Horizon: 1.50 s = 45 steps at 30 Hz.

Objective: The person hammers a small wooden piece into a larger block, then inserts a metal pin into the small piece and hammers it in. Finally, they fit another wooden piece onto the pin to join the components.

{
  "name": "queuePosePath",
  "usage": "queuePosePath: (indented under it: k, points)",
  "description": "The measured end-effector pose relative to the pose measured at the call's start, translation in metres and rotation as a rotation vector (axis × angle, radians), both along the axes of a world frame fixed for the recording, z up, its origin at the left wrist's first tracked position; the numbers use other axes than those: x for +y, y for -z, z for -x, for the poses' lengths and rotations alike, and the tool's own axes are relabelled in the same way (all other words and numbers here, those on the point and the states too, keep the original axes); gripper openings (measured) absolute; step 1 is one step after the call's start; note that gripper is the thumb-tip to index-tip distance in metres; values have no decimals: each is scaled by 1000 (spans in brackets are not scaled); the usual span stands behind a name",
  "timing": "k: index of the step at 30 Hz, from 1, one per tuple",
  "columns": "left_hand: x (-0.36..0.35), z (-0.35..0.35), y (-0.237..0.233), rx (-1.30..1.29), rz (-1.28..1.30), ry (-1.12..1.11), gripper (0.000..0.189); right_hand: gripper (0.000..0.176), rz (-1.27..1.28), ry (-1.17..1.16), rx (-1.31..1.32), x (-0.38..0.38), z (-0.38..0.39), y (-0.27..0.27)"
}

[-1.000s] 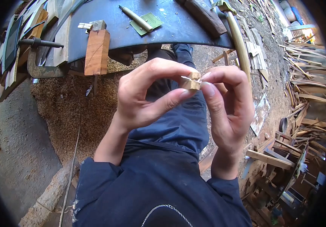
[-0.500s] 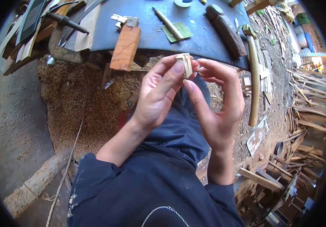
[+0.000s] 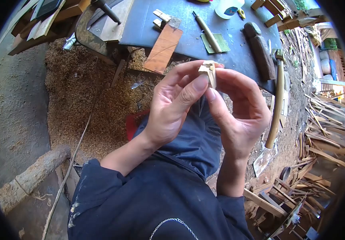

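A small pale piece of carved wood [image 3: 209,71] is held up between my two hands, just off the near edge of the dark blue table. My left hand [image 3: 175,100] grips it from the left with the thumb across its front. From the right, my right hand [image 3: 239,108] pinches it between thumb and forefinger. Notches show at its top; its lower part is partly hidden by the fingers. Beyond it, a wooden-handled tool [image 3: 207,33] lies on a green square pad [image 3: 220,45]. An orange-brown wood block [image 3: 163,48] juts over the table edge to the left.
The blue table [image 3: 140,28] carries a dark wooden mallet-like block [image 3: 259,52], a plastic bottle [image 3: 227,9] and a C-clamp [image 3: 85,34] at left. A long-handled hammer-like tool [image 3: 275,104] hangs at the right edge. Sawdust [image 3: 72,104] covers the floor; wood scraps [image 3: 328,132] pile up right.
My right forefinger and thumb have closed onto the wood piece, which has turned slightly. The view has swung, so the table and its things appear shifted to the right.
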<state>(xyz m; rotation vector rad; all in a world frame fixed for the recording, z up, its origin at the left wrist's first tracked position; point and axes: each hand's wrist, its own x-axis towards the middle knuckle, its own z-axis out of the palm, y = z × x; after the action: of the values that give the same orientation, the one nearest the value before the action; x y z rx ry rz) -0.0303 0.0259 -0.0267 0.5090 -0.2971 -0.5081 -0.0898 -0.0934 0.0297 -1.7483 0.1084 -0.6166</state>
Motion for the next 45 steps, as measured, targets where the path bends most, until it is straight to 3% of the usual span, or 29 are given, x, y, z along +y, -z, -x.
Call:
queuePosePath:
  k: [5, 9, 10, 13, 16, 25, 30, 37, 41, 45]
  points:
    - [27, 2, -22, -204, -360, -134, 49, 41, -22, 40, -48, -12, -15, -4]
    - [59, -21, -15, -928, -920, -643, 58, 39, 49, 85, -31, -26, -27, 0]
    - [61, -28, -14, -1007, -1062, -746, 60, 39, 44, 91, -28, -26, -27, 1]
    - [60, -45, -10, -1018, -1349, -798, 63, 39, 43, 105, -24, -27, -25, 4]
    - [55, -52, -9, -1063, -1435, -755, 58, 38, 48, 128, -11, -30, -18, 7]
    - [54, -54, -10, -1065, -1334, -737, 45, 38, -12, 162, 18, -42, 7, 12]
    - [62, -49, -20, -974, -1143, -503, 51, 37, -22, 231, 6, -51, 26, 10]
    - [36, -60, -35, -1389, -834, -221, 66, 37, -97, 383, -111, -81, 69, 8]
    - [12, -47, -37, -1378, -723, -65, 71, 35, -159, 413, -142, -88, 87, 2]
    - [3, -43, -34, -1383, -674, -52, 62, 35, -195, 400, -180, -92, 96, 3]
